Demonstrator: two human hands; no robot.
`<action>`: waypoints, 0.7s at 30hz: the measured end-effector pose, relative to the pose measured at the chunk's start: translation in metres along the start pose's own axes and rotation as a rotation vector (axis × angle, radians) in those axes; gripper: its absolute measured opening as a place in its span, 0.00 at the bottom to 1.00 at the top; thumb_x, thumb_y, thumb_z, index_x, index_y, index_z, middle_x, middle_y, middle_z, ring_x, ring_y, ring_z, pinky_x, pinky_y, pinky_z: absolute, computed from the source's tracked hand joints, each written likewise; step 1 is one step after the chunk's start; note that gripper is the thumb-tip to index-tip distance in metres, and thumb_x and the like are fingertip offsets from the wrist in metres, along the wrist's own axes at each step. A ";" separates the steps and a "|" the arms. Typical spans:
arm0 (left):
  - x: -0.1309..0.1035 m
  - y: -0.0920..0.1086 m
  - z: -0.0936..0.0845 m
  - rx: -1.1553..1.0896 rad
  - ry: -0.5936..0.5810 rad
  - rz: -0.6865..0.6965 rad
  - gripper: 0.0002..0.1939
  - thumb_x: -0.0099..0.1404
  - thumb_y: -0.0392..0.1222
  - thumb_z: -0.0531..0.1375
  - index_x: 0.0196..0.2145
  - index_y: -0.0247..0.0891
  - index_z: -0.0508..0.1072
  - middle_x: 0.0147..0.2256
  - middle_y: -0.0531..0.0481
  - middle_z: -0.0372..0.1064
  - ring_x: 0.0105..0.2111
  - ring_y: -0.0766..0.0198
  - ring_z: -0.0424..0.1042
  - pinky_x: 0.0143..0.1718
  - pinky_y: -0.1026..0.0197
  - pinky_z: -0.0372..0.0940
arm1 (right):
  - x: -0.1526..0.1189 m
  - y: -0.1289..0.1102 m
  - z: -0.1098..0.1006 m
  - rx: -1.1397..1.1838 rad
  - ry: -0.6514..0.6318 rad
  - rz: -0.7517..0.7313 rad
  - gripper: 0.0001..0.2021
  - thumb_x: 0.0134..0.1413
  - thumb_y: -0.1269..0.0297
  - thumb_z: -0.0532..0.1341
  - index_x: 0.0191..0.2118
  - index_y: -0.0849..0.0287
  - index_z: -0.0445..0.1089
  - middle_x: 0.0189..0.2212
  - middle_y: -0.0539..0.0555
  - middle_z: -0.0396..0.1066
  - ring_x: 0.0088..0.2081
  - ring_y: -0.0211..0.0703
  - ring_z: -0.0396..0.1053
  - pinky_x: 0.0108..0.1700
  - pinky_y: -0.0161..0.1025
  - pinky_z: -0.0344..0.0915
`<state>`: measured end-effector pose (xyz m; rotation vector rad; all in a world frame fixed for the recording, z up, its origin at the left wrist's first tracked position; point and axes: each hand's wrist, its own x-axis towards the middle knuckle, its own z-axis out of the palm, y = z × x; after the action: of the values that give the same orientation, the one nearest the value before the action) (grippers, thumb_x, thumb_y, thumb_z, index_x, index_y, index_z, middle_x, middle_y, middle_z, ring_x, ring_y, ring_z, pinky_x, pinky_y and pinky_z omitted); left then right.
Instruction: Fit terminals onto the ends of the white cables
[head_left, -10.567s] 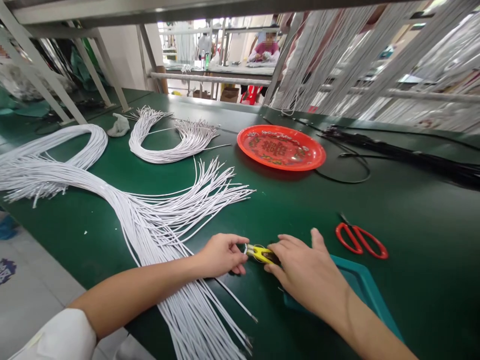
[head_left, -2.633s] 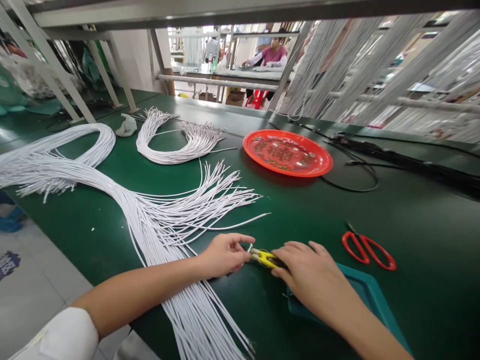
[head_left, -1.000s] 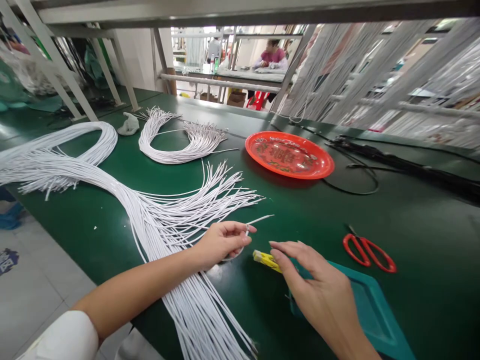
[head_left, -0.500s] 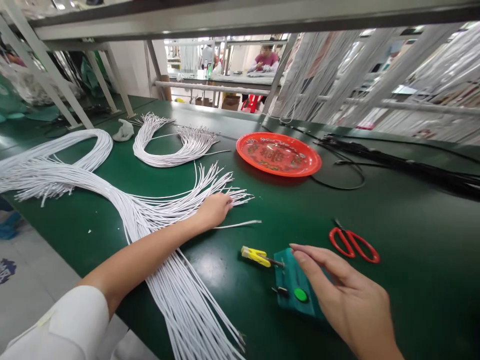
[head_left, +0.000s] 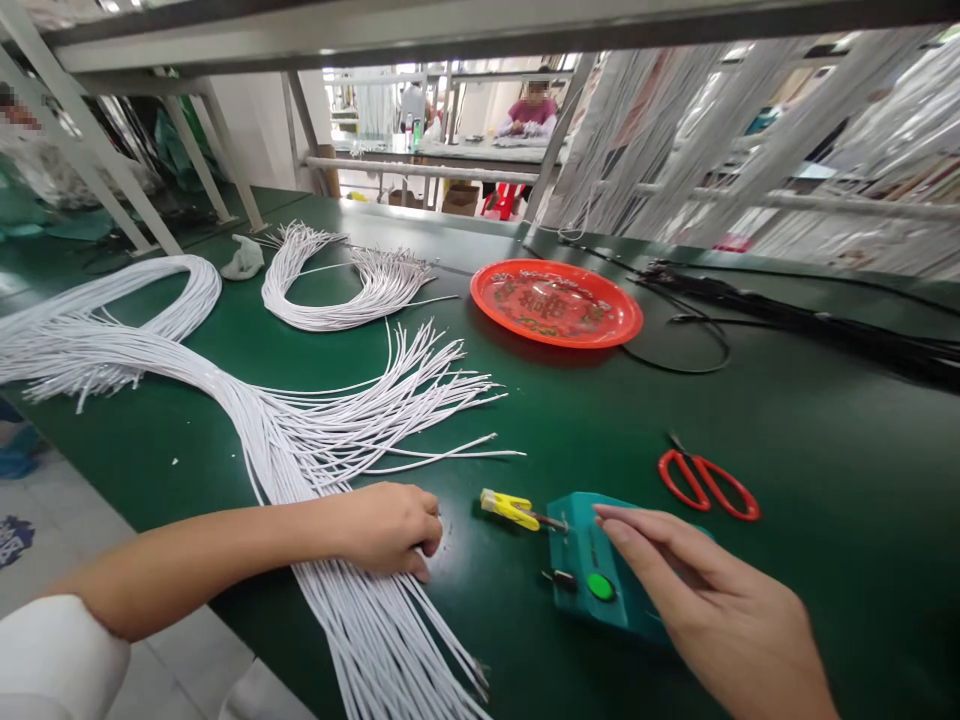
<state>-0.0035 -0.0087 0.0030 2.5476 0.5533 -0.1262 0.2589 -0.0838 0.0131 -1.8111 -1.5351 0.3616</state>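
My left hand (head_left: pixel 394 530) is over the bundle of white cables (head_left: pixel 277 440), its fingers curled down at the bundle's right side; whatever they may hold is hidden. My right hand (head_left: pixel 697 590) is above the right part of a teal device (head_left: pixel 592 540) with a green button (head_left: pixel 601 587), thumb and forefinger pinched together; anything between the fingertips is too small to make out. A yellow clip (head_left: pixel 510 508) sits on a thin rod at the device's left side. Beyond the left hand, loose cable ends fan out on the green table (head_left: pixel 555 410).
Red-handled scissors (head_left: pixel 705 483) lie behind the device. Farther back are a red tray (head_left: pixel 556 303), black cables (head_left: pixel 810 322) and a curved white bundle (head_left: pixel 322 312). A metal frame (head_left: pixel 375 45) crosses overhead. A person (head_left: pixel 529 112) sits at a far table.
My left hand has moved back toward me, from the fanned cable ends to the lower bundle. One more cable end now lies apart from the fan. My right hand has shifted slightly right.
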 end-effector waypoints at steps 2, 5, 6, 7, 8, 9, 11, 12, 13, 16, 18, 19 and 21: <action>-0.008 -0.001 0.003 0.057 -0.043 -0.011 0.05 0.56 0.42 0.59 0.29 0.38 0.71 0.31 0.49 0.67 0.33 0.62 0.67 0.31 0.65 0.59 | 0.000 -0.002 0.000 0.006 -0.040 -0.011 0.11 0.43 0.52 0.59 0.27 0.51 0.74 0.29 0.48 0.75 0.32 0.43 0.72 0.37 0.36 0.69; -0.014 -0.003 0.007 0.059 -0.048 0.025 0.03 0.57 0.39 0.58 0.28 0.39 0.71 0.30 0.50 0.68 0.32 0.63 0.66 0.31 0.64 0.58 | 0.001 -0.003 0.001 0.010 -0.056 -0.026 0.11 0.43 0.52 0.59 0.27 0.51 0.74 0.29 0.48 0.75 0.32 0.43 0.72 0.38 0.35 0.69; -0.015 -0.003 0.008 0.046 -0.053 0.037 0.03 0.57 0.40 0.58 0.29 0.40 0.71 0.29 0.50 0.68 0.32 0.63 0.66 0.30 0.65 0.57 | 0.001 -0.003 0.002 0.008 -0.059 -0.030 0.11 0.43 0.52 0.59 0.27 0.51 0.74 0.29 0.48 0.75 0.32 0.43 0.72 0.38 0.36 0.69; -0.015 -0.003 0.008 0.030 -0.064 0.046 0.04 0.57 0.41 0.58 0.29 0.40 0.71 0.29 0.50 0.69 0.33 0.62 0.66 0.30 0.65 0.57 | 0.001 -0.003 0.002 0.002 -0.057 -0.033 0.11 0.43 0.52 0.58 0.27 0.51 0.74 0.29 0.49 0.75 0.32 0.43 0.72 0.38 0.36 0.69; -0.015 -0.002 0.009 0.017 -0.076 0.048 0.04 0.57 0.42 0.59 0.30 0.40 0.72 0.28 0.50 0.69 0.33 0.62 0.66 0.30 0.65 0.57 | 0.001 -0.003 0.002 -0.008 -0.059 -0.034 0.12 0.43 0.52 0.58 0.28 0.52 0.74 0.29 0.49 0.75 0.33 0.43 0.73 0.38 0.36 0.69; -0.015 -0.002 0.008 0.003 -0.085 0.041 0.04 0.56 0.42 0.59 0.29 0.40 0.72 0.28 0.50 0.69 0.33 0.62 0.66 0.30 0.65 0.57 | 0.001 -0.003 0.002 -0.017 -0.064 -0.035 0.12 0.43 0.52 0.58 0.28 0.52 0.74 0.29 0.49 0.75 0.33 0.44 0.73 0.38 0.36 0.69; -0.015 -0.001 0.006 -0.068 -0.100 0.011 0.03 0.56 0.40 0.60 0.29 0.39 0.71 0.29 0.50 0.69 0.33 0.63 0.66 0.29 0.66 0.57 | 0.001 -0.004 0.002 -0.028 -0.078 -0.037 0.12 0.44 0.52 0.58 0.28 0.52 0.74 0.29 0.49 0.75 0.32 0.43 0.73 0.37 0.35 0.69; -0.014 -0.001 0.004 -0.139 -0.099 -0.016 0.03 0.56 0.39 0.59 0.29 0.38 0.71 0.29 0.51 0.69 0.32 0.65 0.66 0.29 0.67 0.57 | 0.002 -0.004 0.001 -0.028 -0.089 -0.042 0.12 0.44 0.52 0.58 0.28 0.52 0.74 0.29 0.49 0.75 0.32 0.43 0.73 0.37 0.35 0.69; -0.013 -0.002 0.002 -0.228 -0.079 -0.056 0.03 0.57 0.38 0.58 0.30 0.38 0.71 0.29 0.52 0.69 0.30 0.67 0.65 0.29 0.68 0.57 | 0.002 -0.005 0.001 -0.027 -0.096 -0.049 0.12 0.44 0.52 0.58 0.27 0.52 0.74 0.29 0.49 0.75 0.32 0.43 0.73 0.37 0.35 0.69; -0.004 -0.001 -0.004 -0.488 0.098 -0.214 0.07 0.59 0.40 0.55 0.34 0.38 0.71 0.29 0.54 0.68 0.27 0.71 0.64 0.28 0.71 0.57 | 0.002 -0.008 0.003 -0.004 -0.087 -0.084 0.12 0.45 0.52 0.58 0.27 0.52 0.74 0.28 0.49 0.75 0.31 0.42 0.73 0.36 0.34 0.69; 0.005 0.002 -0.006 -0.571 0.266 -0.279 0.09 0.59 0.42 0.55 0.35 0.37 0.72 0.29 0.53 0.69 0.27 0.70 0.64 0.29 0.70 0.58 | 0.002 -0.012 0.007 0.025 -0.085 -0.119 0.12 0.45 0.53 0.58 0.27 0.53 0.74 0.28 0.50 0.75 0.30 0.42 0.73 0.35 0.34 0.69; 0.010 0.006 -0.005 -0.592 0.337 -0.289 0.10 0.59 0.43 0.55 0.34 0.36 0.72 0.29 0.52 0.69 0.28 0.70 0.65 0.29 0.70 0.58 | 0.002 -0.015 0.009 0.040 -0.087 -0.138 0.11 0.45 0.53 0.58 0.27 0.53 0.74 0.28 0.50 0.75 0.30 0.42 0.72 0.34 0.34 0.69; 0.021 0.014 -0.003 -0.606 0.447 -0.298 0.10 0.59 0.43 0.55 0.34 0.36 0.73 0.30 0.51 0.70 0.28 0.69 0.66 0.30 0.69 0.59 | 0.003 -0.020 0.014 0.062 -0.092 -0.172 0.11 0.47 0.54 0.58 0.27 0.54 0.74 0.28 0.51 0.75 0.30 0.42 0.72 0.33 0.34 0.69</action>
<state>0.0213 -0.0106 0.0085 1.8855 0.9696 0.4517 0.2363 -0.0758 0.0173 -1.6210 -1.7103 0.4096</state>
